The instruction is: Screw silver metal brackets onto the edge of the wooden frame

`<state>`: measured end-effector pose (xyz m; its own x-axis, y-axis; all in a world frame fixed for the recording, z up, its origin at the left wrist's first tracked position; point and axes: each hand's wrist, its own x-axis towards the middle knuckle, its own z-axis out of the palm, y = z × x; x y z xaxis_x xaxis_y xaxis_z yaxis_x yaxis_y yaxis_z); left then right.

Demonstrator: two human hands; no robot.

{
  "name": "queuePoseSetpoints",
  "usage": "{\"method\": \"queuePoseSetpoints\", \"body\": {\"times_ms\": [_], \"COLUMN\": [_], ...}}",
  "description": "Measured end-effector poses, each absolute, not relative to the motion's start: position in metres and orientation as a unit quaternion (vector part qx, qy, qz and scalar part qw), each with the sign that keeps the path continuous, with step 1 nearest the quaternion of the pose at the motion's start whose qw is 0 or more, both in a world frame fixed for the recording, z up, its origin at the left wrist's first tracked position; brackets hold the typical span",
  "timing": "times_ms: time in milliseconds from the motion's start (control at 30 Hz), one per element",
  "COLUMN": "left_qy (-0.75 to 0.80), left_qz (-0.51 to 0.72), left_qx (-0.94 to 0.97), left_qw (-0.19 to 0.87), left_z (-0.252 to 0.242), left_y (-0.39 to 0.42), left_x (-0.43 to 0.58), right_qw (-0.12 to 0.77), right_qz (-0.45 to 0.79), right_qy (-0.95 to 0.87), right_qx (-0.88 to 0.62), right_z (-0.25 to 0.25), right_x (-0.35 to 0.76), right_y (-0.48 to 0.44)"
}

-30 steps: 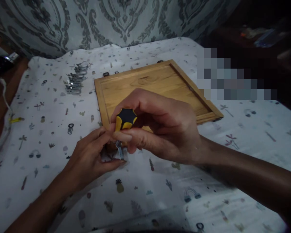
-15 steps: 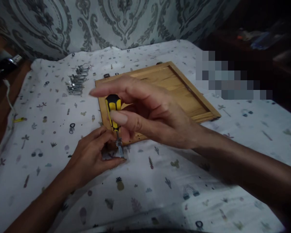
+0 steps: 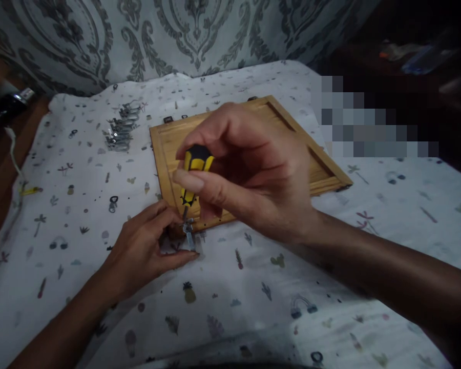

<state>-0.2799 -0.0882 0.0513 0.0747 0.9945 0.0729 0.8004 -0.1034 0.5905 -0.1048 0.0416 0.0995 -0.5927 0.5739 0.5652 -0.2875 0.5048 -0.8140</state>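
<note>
My right hand [image 3: 253,179] is closed around a yellow and black screwdriver [image 3: 192,177], thumb and fingertips on its handle. The shaft points down to a small metal hinge [image 3: 189,236] at the near left corner of a wooden panel [image 3: 161,171]. My left hand [image 3: 149,246] pinches that hinge, its thumb at the hinge's near end and its fingers bent by the panel's corner. The panel, a framed door-like board, lies flat beneath my right hand, which hides much of its middle. Whether a screw sits under the tip is too small to tell.
Several metal hinges [image 3: 121,128] lie in a row at the back left. A patterned cloth [image 3: 223,318] covers the surface. A white cable [image 3: 13,154] runs along the left edge, near a small yellow item [image 3: 30,191]. A grey patterned curtain [image 3: 192,36] hangs behind.
My right hand has curled its fingers in from a stretched-out pose onto the screwdriver handle. The handle's top now leans further right. My left hand stays in place.
</note>
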Motion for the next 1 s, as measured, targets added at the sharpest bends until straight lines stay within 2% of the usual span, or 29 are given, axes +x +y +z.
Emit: {"method": "queuePoseSetpoints", "body": {"times_ms": [133,533,733,1000], "left_qy": [0.644,0.642,0.646,0.635], "left_qz": [0.236,0.245,0.238,0.233], "left_qx": [0.699,0.7,0.702,0.71], "left_qw": [0.205,0.192,0.182,0.194], "left_z": [0.053,0.052,0.052,0.05], "left_y": [-0.088,-0.088,-0.088,-0.089], "left_x": [-0.278,-0.278,-0.277,-0.279], "right_qw": [0.446,0.41,0.423,0.395], "right_qz": [0.458,0.507,0.523,0.51], "right_qy": [-0.758,-0.752,-0.735,-0.757], "right_qx": [-0.128,-0.099,-0.089,-0.1], "right_z": [0.105,0.094,0.093,0.1], "right_x": [-0.097,-0.093,-0.093,-0.092], "right_y": [0.036,0.036,0.036,0.035]}}
